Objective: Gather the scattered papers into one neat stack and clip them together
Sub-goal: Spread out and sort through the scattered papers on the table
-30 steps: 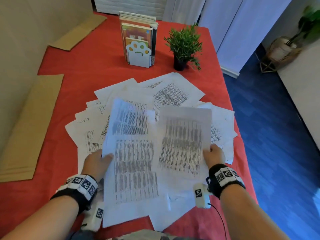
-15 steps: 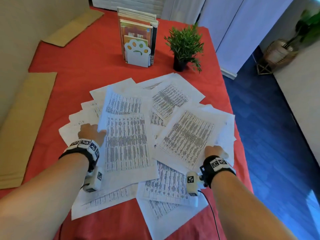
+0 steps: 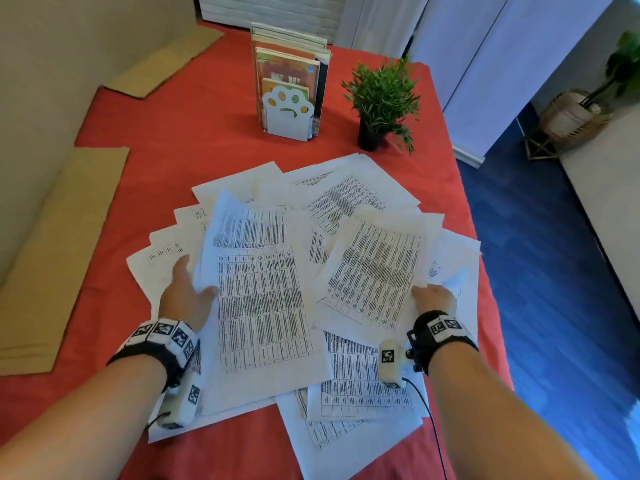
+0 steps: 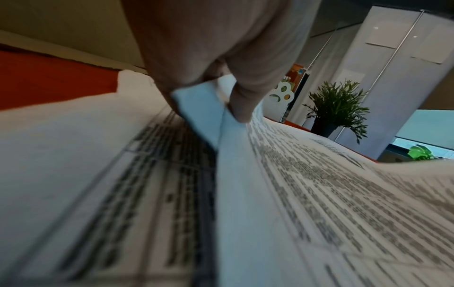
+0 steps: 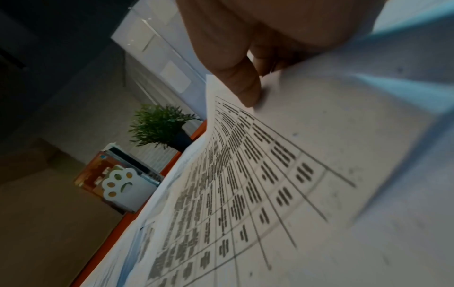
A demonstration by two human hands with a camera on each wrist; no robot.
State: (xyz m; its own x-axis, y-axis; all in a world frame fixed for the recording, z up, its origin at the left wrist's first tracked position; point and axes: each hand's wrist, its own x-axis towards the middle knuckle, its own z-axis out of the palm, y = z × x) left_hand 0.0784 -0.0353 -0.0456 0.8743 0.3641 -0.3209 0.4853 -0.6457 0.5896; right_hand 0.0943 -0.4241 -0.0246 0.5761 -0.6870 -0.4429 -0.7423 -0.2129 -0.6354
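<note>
Several white printed sheets lie fanned and overlapping on the red table (image 3: 194,140). My left hand (image 3: 187,292) pinches the left edge of a large sheet (image 3: 259,306), thumb on top and fingers under it; the left wrist view shows the thumb (image 4: 242,104) pressing the lifted edge of that large sheet (image 4: 307,184). My right hand (image 3: 433,299) grips the lower right edge of a tilted sheet (image 3: 374,271); in the right wrist view its thumb (image 5: 243,85) lies on the tilted sheet (image 5: 294,165). More loose sheets (image 3: 353,403) lie under both. No clip is visible.
A paw-shaped book holder (image 3: 289,114) with books stands at the back, a small potted plant (image 3: 381,102) to its right. Flat cardboard pieces (image 3: 59,251) lie along the left side. The table's right edge (image 3: 485,258) drops to a blue floor.
Both hands, which held sheets raised near my body, have lowered and reached forward over the pile. The left hand slid further up the left edge; the right sheet now lies tilted.
</note>
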